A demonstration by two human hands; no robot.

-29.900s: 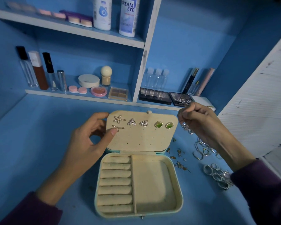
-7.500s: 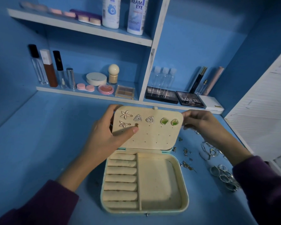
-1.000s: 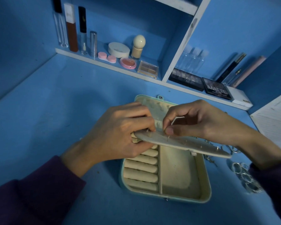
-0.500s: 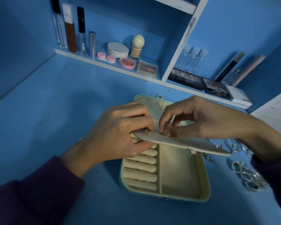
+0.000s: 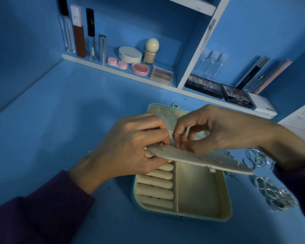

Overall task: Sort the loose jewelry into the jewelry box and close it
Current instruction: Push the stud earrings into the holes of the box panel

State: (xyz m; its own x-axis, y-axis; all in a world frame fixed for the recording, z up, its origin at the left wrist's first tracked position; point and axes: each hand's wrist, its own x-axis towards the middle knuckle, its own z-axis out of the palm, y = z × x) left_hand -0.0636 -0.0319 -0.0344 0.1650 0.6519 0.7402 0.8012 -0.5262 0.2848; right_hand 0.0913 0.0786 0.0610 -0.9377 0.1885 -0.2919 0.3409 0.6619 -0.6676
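- We note the jewelry box [image 5: 222, 194] lining: matt cream fabric, velvety.
- We record the rings [image 5: 275, 192]: glossy silver metal.
- We find the tabletop [image 5: 60, 120] matt, blue-painted, slightly scuffed.

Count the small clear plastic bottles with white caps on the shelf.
3. In the right shelf compartment, behind the black eyeshadow palette, side by side: left small clear plastic bottle with white cap, middle one, right one. None appears hidden.

Panel [image 5: 201, 160] over box [image 5: 226, 199]; rings [image 5: 271, 192], perhaps chains [image 5: 254, 158], right.
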